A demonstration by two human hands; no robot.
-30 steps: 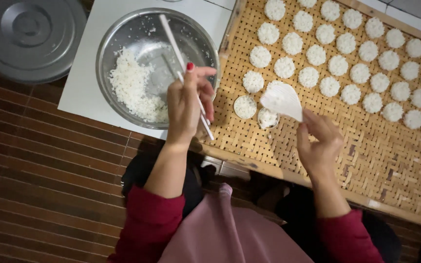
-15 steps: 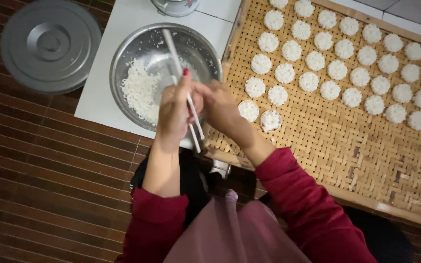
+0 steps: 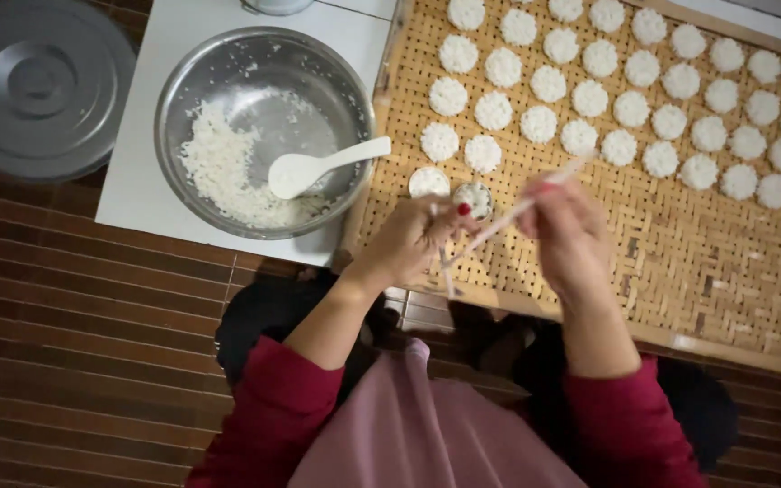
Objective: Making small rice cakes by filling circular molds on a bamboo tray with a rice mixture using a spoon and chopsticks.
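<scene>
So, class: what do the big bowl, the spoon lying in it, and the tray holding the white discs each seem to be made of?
The bowl looks like stainless steel: grey, shiny, with soft reflections. The spoon seems to be white plastic or melamine, smooth and glossy, though ceramic is possible. The tray appears to be woven bamboo strips, tan and matte, with a visible crisscross weave.

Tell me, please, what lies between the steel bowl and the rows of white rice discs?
In the head view, only the wooden edge of the woven bamboo tray lies between the steel bowl and the rice discs.
</scene>
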